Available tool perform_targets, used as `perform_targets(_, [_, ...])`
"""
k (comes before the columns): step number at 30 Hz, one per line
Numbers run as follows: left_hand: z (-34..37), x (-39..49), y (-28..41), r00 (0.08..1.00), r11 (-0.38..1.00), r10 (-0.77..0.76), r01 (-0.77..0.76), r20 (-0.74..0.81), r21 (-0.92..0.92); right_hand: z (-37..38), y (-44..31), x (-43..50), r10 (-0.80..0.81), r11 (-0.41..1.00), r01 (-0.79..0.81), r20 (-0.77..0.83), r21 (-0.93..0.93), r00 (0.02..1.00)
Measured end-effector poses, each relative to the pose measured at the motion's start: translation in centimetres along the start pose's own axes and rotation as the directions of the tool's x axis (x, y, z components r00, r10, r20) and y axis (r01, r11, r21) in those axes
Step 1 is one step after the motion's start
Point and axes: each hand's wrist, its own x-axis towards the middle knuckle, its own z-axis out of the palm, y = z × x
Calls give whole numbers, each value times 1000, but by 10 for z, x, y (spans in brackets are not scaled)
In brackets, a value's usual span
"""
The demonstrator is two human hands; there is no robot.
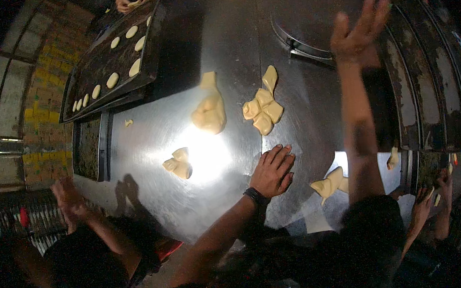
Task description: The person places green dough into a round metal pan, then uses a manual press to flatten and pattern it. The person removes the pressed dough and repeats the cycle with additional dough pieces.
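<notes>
My left hand point(271, 172), with a dark watch at the wrist, is palm down at the steel worktable point(227, 208). Its fingers are spread slightly; the space under the palm is hidden. Beyond it lies a cluster of pale dough pieces point(264, 108), with a longer dough piece point(270, 79) at its far end. My right hand point(361, 34) is raised with fingers apart and nothing visible in it, near a curved metal rim point(304, 48). A smooth dough lump point(208, 115) sits left of the cluster. Nearer me are a smaller dough group point(179, 166) and irregular dough point(329, 184) beside my right forearm.
A dark baking tray point(104, 64) at the left carries several flat dough rounds. More dark trays point(427, 90) line the right side. Co-workers' hands point(68, 197) show at the left, others at the far edge point(124, 5) and the lower right point(423, 202).
</notes>
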Motion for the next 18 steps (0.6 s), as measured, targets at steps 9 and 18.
perform_targets(9, [10, 6, 10, 998, 1000, -4, 4, 69, -3, -4, 36, -96, 164, 982, -123, 323, -143, 932])
perform_targets(18, [20, 12, 22, 1000, 1000, 20, -20, -21, 11, -19, 32, -11, -86, 994, 93, -125, 50, 988])
